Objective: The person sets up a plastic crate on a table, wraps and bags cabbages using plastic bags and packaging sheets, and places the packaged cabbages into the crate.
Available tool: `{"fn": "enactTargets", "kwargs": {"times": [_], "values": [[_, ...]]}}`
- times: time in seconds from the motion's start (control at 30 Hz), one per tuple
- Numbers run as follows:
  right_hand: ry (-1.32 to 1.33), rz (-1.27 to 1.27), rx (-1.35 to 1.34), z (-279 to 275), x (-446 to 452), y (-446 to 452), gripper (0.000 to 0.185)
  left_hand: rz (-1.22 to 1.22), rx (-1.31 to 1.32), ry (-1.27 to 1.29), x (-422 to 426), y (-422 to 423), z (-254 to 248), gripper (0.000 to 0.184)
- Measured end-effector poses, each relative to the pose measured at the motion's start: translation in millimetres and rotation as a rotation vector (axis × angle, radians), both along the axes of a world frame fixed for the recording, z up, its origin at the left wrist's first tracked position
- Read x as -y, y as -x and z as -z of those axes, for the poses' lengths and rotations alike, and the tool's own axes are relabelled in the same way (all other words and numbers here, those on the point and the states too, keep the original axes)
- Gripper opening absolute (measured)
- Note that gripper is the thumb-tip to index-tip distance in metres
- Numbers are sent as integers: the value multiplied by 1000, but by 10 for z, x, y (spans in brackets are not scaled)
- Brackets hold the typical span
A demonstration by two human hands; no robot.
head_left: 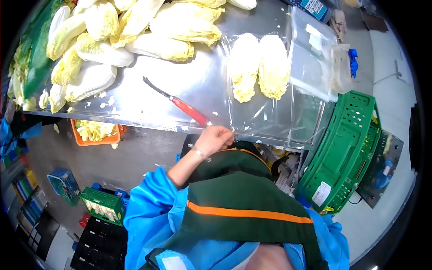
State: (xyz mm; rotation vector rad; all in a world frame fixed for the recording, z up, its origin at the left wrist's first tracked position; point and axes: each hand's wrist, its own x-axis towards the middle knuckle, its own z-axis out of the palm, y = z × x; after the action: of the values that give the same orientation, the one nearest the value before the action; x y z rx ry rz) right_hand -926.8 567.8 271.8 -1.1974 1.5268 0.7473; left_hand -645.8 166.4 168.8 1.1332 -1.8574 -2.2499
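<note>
Grip of the left hand [217, 138] is placed at the front edge of the bench [202, 74], centre of the frame, beside the near left corner of the clear plastic film [265, 119]. Its fingers are seen curled, but whether film is pinched between them cannot be told. The right hand is not shown. Right of centre at the top, a left napa cabbage [245, 63] and a right napa cabbage [273, 67] are laid side by side with the film around them; no closure is seen on it, so the wrapping is judged unfinished. By contrast, the heaped napa cabbages [173, 29] at upper left are left unwrapped, so most appear untreated. A red-handled knife [186, 108] is left lying between. Trimmed leaves [92, 129] are collected in an orange crate [96, 143], left of centre.
</note>
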Motion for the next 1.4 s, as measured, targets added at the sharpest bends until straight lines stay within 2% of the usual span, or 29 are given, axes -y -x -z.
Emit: {"fn": "enactTargets", "kwargs": {"times": [0.03,0.07,0.1,0.13,0.17,0.2,0.23,0.27,0.33,0.4,0.43,0.53,0.6,0.63,0.73,0.77,0.8,0.87,0.9,1.0,1.07,1.13,1.17,1.23,1.27,1.33,1.37,1.4], "values": [[-309,95,34,-136,-352,18,10,37,45,60,125,-68,-258,17],[-456,189,59,-245,-321,-6,13,75,95,121,213,-130,-392,16],[-448,284,60,-219,-228,69,16,114,154,522,255,-187,-386,19],[-321,380,29,-136,86,134,19,167,200,917,265,-241,-385,26],[-66,461,-29,-19,509,229,22,215,-18,1069,413,-198,-406,43],[373,466,-123,135,1010,334,26,247,-79,1152,441,-80,-370,44],[869,212,-327,317,1542,501,25,274,-139,1240,447,50,-324,46],[1244,150,-453,198,2173,419,26,294,-192,1331,440,145,-278,48],[1355,82,-150,428,2659,589,28,385,-312,1433,415,249,-135,46],[1424,-147,-27,485,2842,594,28,283,-399,1362,390,283,-78,43],[1449,-258,32,496,2900,588,28,210,-432,1194,400,258,-88,33],[1542,336,299,52,3036,600,20,-334,-262,1218,532,285,-843,18],[1455,752,446,-329,3156,564,15,-659,-313,861,689,466,-1314,11],[1398,951,520,-439,3217,535,13,-731,-347,799,752,556,-1396,13],[1312,1286,808,-513,3460,507,9,-894,-417,564,871,827,-1537,21],[1287,1483,747,-510,3554,426,9,-873,-415,461,858,825,-1541,20],[1284,1474,729,-362,3555,461,13,-854,-409,356,825,816,-1515,19],[1153,1890,656,-224,3509,293,18,-873,-279,242,744,815,-1489,24],[1026,1851,803,-156,3363,339,24,-869,-188,198,674,777,-1504,24],[778,1693,272,-393,3023,171,27,-855,37,27,375,535,-1395,27],[550,1467,238,-175,2640,137,24,-633,312,-410,242,302,-1464,29],[162,1385,382,-118,2541,65,19,-403,359,-607,165,18,-1064,31],[88,1367,398,-93,2527,112,17,-284,399,-530,205,-25,-977,30],[-46,1332,437,-46,2482,209,25,-42,468,-357,318,-61,-880,29],[230,1288,437,4,2444,210,32,139,413,105,332,-74,-880,31],[764,1141,388,72,2336,219,47,131,244,773,432,54,-876,52],[833,594,163,13,2425,250,67,257,170,978,546,172,-876,77],[958,413,168,175,2364,200,75,288,91,1052,642,352,-816,84]]}}
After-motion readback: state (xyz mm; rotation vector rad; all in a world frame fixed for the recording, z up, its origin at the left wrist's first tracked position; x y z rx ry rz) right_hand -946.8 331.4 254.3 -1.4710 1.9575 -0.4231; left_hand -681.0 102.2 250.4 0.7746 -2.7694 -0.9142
